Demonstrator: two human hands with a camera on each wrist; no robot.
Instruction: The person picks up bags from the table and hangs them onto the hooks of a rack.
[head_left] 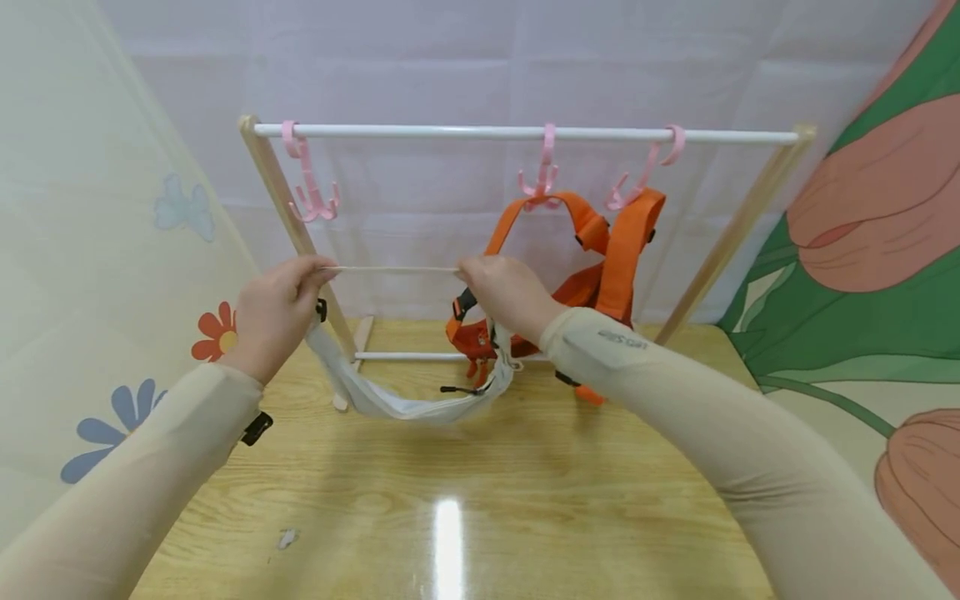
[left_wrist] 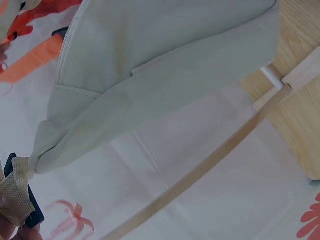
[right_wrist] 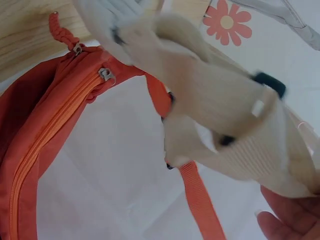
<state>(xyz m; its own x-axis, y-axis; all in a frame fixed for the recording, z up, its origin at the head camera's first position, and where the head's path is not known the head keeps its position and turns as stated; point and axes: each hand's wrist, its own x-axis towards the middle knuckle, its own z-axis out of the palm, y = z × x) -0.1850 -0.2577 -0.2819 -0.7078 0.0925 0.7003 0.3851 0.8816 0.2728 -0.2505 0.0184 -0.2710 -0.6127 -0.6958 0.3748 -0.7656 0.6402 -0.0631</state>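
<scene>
A pale waist bag (head_left: 405, 408) hangs in a U below both hands, its webbing strap (head_left: 397, 269) drawn straight and level between them. My left hand (head_left: 273, 308) pinches the strap's left end between thumb and fingers; beside those fingertips a black buckle piece (left_wrist: 34, 210) shows in the left wrist view. The right hand (head_left: 510, 292) grips the strap's other end, with its knuckles toward the head camera. In the right wrist view the webbing (right_wrist: 210, 95) loops, blurred, beside the fingers (right_wrist: 290, 215). Behind the right hand an orange waist bag (head_left: 577, 292) hangs from pink hooks.
A rack with a white rail (head_left: 450, 132) and wooden legs stands behind the hands on a wood-grain table (head_left: 525, 500). At the rail's left hangs a pink hook (head_left: 311, 187); two others carry the orange straps. Patterned cloth walls flank both sides.
</scene>
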